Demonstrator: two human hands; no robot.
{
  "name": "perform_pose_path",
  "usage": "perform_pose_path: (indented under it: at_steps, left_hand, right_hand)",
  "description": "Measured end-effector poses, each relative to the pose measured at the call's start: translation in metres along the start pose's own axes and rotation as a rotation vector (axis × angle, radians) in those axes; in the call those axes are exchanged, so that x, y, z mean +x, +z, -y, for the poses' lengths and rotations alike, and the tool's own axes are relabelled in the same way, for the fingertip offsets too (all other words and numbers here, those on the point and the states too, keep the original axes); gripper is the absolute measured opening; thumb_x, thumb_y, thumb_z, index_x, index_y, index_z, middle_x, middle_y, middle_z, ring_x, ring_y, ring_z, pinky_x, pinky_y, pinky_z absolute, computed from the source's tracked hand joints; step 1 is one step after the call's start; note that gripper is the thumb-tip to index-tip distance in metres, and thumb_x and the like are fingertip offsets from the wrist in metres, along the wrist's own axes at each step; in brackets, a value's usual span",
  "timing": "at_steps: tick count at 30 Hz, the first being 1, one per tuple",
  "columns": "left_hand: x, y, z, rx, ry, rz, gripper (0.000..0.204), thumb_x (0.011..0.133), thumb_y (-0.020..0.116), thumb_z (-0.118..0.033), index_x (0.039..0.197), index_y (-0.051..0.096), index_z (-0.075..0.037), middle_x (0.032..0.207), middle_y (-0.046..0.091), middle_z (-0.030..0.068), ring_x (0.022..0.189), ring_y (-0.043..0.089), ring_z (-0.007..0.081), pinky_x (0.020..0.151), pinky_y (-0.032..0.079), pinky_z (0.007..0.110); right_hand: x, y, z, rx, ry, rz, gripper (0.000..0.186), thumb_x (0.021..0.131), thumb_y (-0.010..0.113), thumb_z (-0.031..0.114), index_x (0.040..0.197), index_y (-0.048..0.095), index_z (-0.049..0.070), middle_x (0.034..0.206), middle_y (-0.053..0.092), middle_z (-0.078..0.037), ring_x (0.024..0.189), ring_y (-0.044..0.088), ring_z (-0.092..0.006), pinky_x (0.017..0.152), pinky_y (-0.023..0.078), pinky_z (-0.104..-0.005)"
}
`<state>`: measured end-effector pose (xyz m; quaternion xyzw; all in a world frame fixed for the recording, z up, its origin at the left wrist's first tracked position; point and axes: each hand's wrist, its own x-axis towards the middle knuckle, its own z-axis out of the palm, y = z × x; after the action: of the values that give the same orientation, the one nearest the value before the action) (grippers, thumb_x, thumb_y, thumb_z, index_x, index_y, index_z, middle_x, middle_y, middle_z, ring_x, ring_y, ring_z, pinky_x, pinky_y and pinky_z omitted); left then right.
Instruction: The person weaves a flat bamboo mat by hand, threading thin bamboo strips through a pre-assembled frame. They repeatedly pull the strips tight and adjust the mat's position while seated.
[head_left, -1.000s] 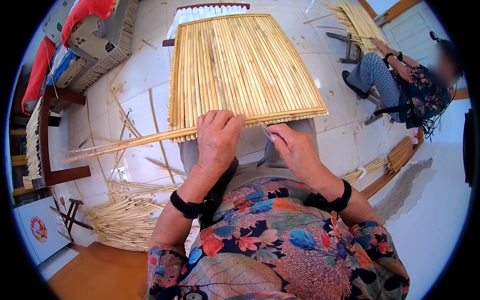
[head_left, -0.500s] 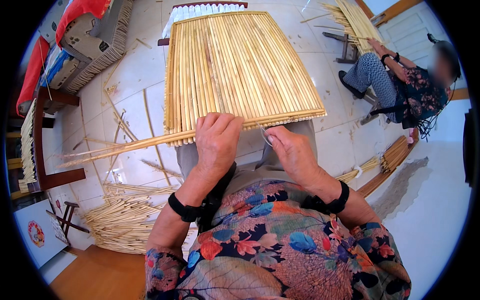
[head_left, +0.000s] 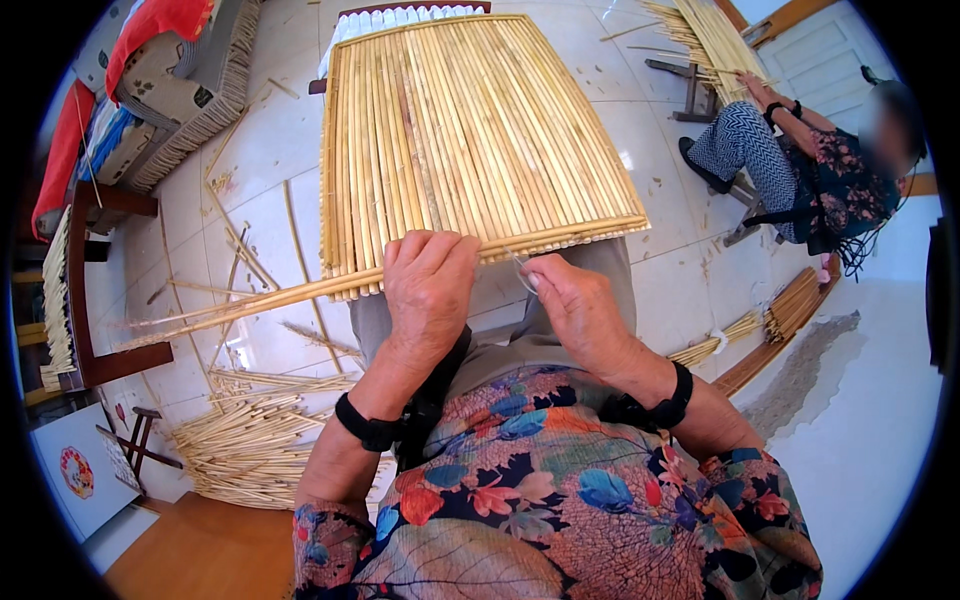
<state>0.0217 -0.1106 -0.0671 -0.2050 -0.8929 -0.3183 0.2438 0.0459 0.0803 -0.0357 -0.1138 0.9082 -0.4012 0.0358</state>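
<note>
A panel of pale straw stalks laid side by side rests with its near edge over my lap. Along that edge lie long loose stalks, their thin ends sticking out to the left. My left hand is closed round these stalks and the panel's edge, knuckles up. To its right, my right hand pinches a thin, pale curved strand, which runs up to the panel's edge. Whether a needle is on the strand is too small to tell.
Cut stalks lie heaped on the floor at the lower left. A covered sofa stands at the far left. On the right, a seated person handles another stalk panel. Bundled stalks lie by the wall.
The panel has shifted slightly to the left. My right hand has moved a little left, and the strand by the edge sits slightly lower. My left hand keeps its grip.
</note>
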Motion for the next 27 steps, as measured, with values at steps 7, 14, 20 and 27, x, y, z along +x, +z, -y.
perform_pose_path:
  at_steps: [7,14,20,27]
  left_hand:
    - [0.002,0.000,0.000,0.004,-0.015,0.018,0.021,0.075,0.072,-0.003,0.096,0.069,-0.006,0.090,0.064,0.0045,0.085,0.057,0.0249,0.074,0.041,0.038]
    - [-0.001,0.004,0.000,-0.011,-0.023,0.013,0.021,0.075,0.072,-0.003,0.096,0.068,-0.005,0.091,0.064,0.0052,0.087,0.057,0.0255,0.074,0.041,0.038]
    - [0.000,0.007,0.005,-0.002,0.002,-0.006,0.024,0.075,0.072,-0.004,0.098,0.068,-0.007,0.092,0.063,0.0050,0.086,0.057,0.0249,0.074,0.041,0.038]
    - [0.002,0.004,0.000,0.042,-0.033,-0.027,0.026,0.073,0.073,-0.005,0.099,0.068,-0.008,0.092,0.061,0.0037,0.087,0.057,0.0235,0.074,0.041,0.037]
  right_hand:
    - [0.007,0.003,-0.001,0.051,-0.045,-0.026,0.010,0.095,0.054,0.012,0.101,0.056,0.004,0.075,0.060,-0.023,0.073,0.062,-0.0427,0.061,0.048,-0.0484]
    - [0.021,0.017,-0.008,0.021,0.025,-0.025,0.012,0.094,0.057,0.013,0.097,0.052,0.003,0.076,0.062,-0.023,0.073,0.063,-0.0427,0.063,0.048,-0.0495]
    - [0.028,0.013,-0.004,-0.057,0.021,-0.051,0.015,0.093,0.060,0.015,0.098,0.050,0.004,0.075,0.064,-0.021,0.073,0.064,-0.0419,0.064,0.050,-0.0483]
    - [0.023,-0.002,0.007,-0.044,0.103,0.068,0.018,0.092,0.060,0.014,0.106,0.051,0.005,0.077,0.064,-0.022,0.076,0.064,-0.0419,0.066,0.049,-0.0468]
